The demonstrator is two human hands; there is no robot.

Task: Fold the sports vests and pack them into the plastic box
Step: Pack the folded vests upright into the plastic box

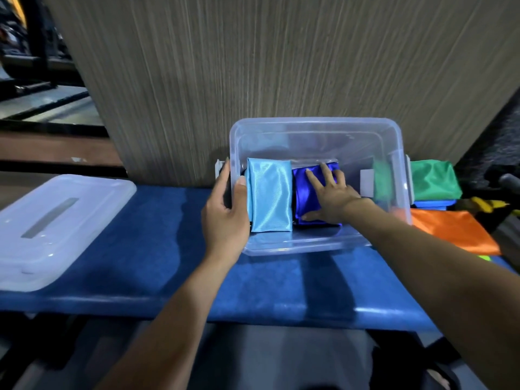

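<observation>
Clear plastic box (318, 130) was seen on the blue bench (157, 220), back wall hard against the wood-grain panel (253, 66) at 12 o'clock. The box's left rim was gripped by the left hand (225, 215), thumb inside and fingers wrapped round the outside wall. The right hand (329, 195) was laid flat inside, fingers spread and straight, pressed on the dark blue folded vest (302, 190); nothing was pinched.

Light blue folded vest (268, 192) was packed at 9 o'clock inside the box, touching the dark blue one on its right. Both were folded to narrow rectangles, satin sheen, long edges running 12 to 6. Bare floor was left at 3 o'clock inside the box and along the back wall.

Outside, at 3 o'clock: green vest (433, 178) stacked on a blue one (434, 204), orange vest (455, 232) spread just nearer, all close beside the box wall. The lid (50, 226) was parked at 9 o'clock, well apart, with open bench between it and the box.
</observation>
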